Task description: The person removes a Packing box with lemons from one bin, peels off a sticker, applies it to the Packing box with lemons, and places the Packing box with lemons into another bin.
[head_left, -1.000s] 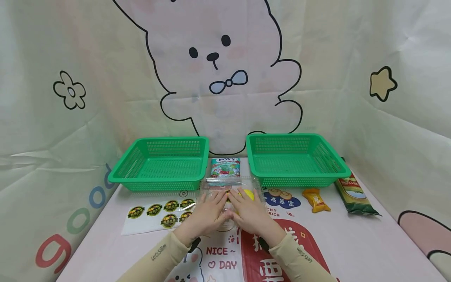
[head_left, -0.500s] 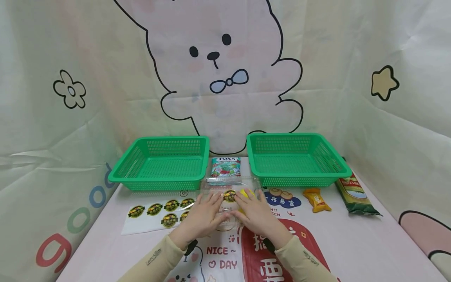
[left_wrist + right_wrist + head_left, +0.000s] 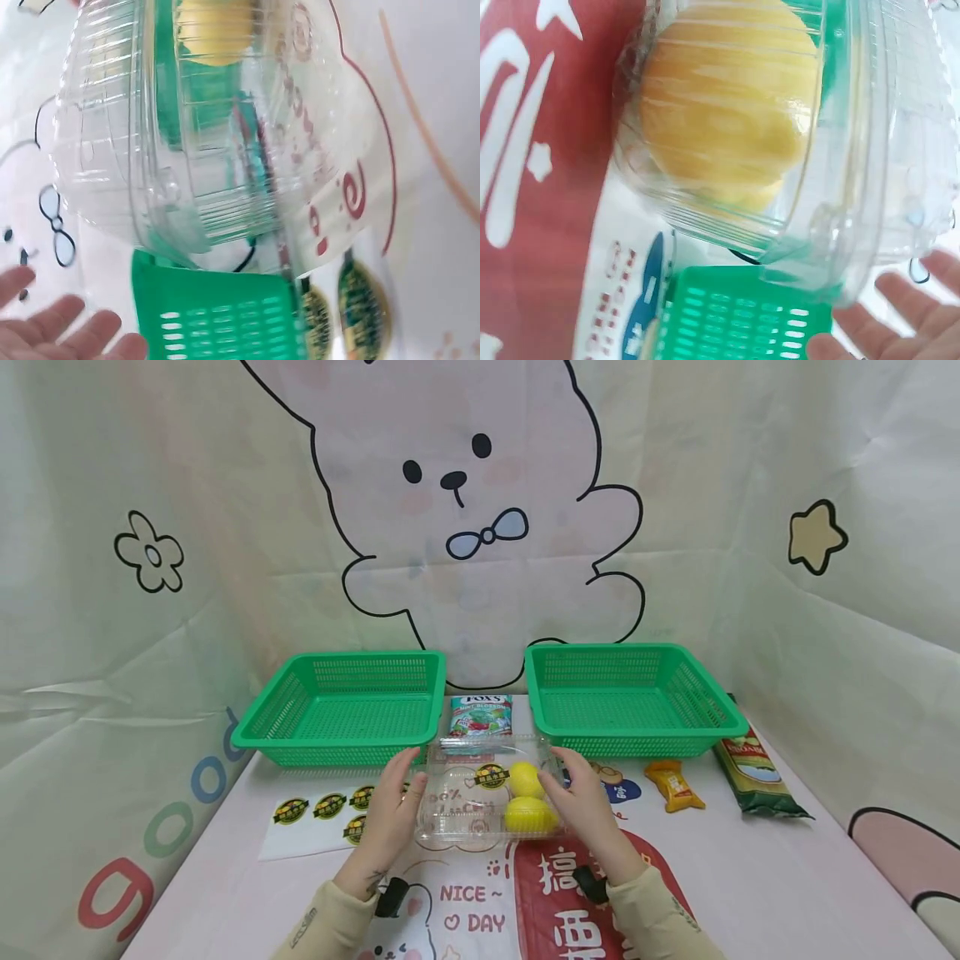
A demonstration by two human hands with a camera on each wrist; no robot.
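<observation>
A clear plastic clamshell box [image 3: 465,806] sits closed in the middle of the table. Inside, at its right end, lie two round yellow fruits, one [image 3: 530,815] in front of the other [image 3: 526,779]. A black-and-gold oval sticker [image 3: 492,776] is on the lid. My left hand [image 3: 392,818] is beside the box's left end, its fingers extended; in the left wrist view the fingertips [image 3: 97,330] look apart from the plastic. Beside the right end is my right hand [image 3: 588,814], fingers loosely straight. Whether it touches the box is unclear.
Green baskets stand behind, left [image 3: 352,752] and right [image 3: 637,743], with a Fox's candy bag [image 3: 481,716] between them. A sticker sheet [image 3: 315,839] lies left of the box. An orange-wrapped snack [image 3: 672,786] and a green-and-red packet [image 3: 756,774] lie at right.
Both hands have left the top of the lid and spread apart to the box's two ends. The sticker and both fruits now show fully. The box has stayed about where it was.
</observation>
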